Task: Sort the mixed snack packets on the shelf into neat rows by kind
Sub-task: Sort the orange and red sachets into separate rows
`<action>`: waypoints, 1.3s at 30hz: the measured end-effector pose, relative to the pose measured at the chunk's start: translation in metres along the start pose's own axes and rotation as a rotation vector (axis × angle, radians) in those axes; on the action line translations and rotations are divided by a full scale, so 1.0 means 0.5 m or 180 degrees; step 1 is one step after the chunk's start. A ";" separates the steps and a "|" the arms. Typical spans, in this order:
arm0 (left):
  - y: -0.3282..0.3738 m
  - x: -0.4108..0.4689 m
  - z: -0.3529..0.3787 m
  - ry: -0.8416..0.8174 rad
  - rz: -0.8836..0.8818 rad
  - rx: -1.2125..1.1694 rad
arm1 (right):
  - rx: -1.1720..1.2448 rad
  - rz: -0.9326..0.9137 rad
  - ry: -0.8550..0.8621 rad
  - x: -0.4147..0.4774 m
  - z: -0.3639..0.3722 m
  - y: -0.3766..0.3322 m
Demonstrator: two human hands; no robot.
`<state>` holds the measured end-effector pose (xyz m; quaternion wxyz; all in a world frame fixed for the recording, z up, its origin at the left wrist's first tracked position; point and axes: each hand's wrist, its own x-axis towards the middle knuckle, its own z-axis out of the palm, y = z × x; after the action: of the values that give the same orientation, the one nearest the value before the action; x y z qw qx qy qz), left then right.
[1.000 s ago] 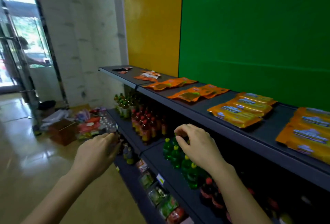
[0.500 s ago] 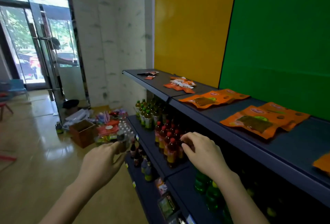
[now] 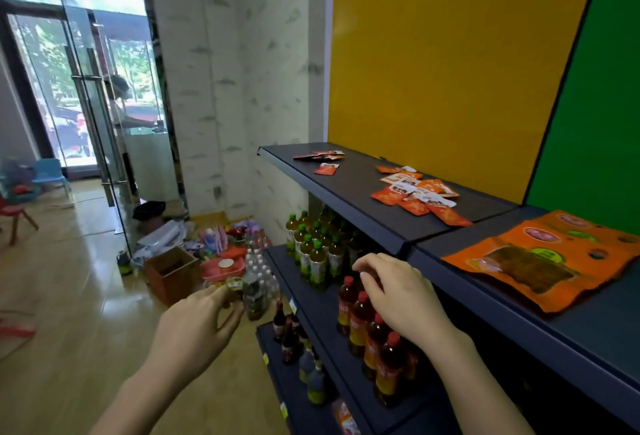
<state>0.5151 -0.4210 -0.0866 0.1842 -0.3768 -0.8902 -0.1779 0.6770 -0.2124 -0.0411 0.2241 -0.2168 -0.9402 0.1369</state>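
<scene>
The bare left hand hangs over the floor, fingers loosely curled, holding nothing. The bare right hand hovers before the dark metal top shelf, fingers bent, empty. Small red-and-white snack packets lie jumbled there, beside large orange pouches.

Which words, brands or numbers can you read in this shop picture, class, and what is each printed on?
None can be read.
Small packets: white labels with dark print, too blurred.
Large orange pouches: red oval logo, lettering too blurred.
Red-capped bottles: yellow and red labels, blurred.
Green-capped bottles: labels too small.
Shelf-edge tags: too small.
Far red packets: too small.
</scene>
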 end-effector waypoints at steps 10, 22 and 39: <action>-0.158 0.308 0.092 0.0012 0.0761 -0.0399 | -0.0044 0.0552 0.0356 0.235 0.084 -0.035; -0.041 0.597 0.185 0.0031 0.1840 -0.1231 | -0.0735 0.1724 0.0717 0.448 0.007 0.082; 0.336 0.905 0.335 -0.1093 0.2025 -0.1177 | -0.1591 0.3740 -0.0172 0.590 -0.012 0.296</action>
<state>0.3133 0.0389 0.0067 0.0079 -0.6845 -0.7000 -0.2035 0.4936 0.0552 0.0184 0.0306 -0.7383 -0.6735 0.0189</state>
